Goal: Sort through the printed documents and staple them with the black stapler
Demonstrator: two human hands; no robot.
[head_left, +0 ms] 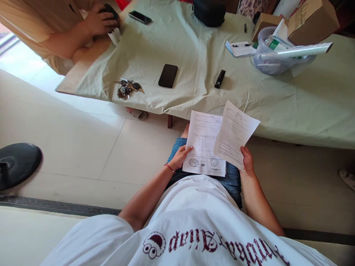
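The left hand pinches the stamped papers at their left edge, thumb on top and fingers mostly hidden below, a grip that leaves the print and seals uncovered. The right hand closes on the lower right edge of a single sheet, holding it tilted so that it overlaps the right part of the stamped papers. Both lie over the lap between the two hands, probably so that they can be read side by side. Beyond the hands stands the cloth-covered table. Ahead of the left hand, a dark phone lies flat, with a bunch of keys to its left, both seemingly set aside to free the fingers. Ahead, between the hands, is a small black object, perhaps a stapler, though it is too small to be sure. Farther ahead of the right hand, a plastic basin gathers papers and a roll.
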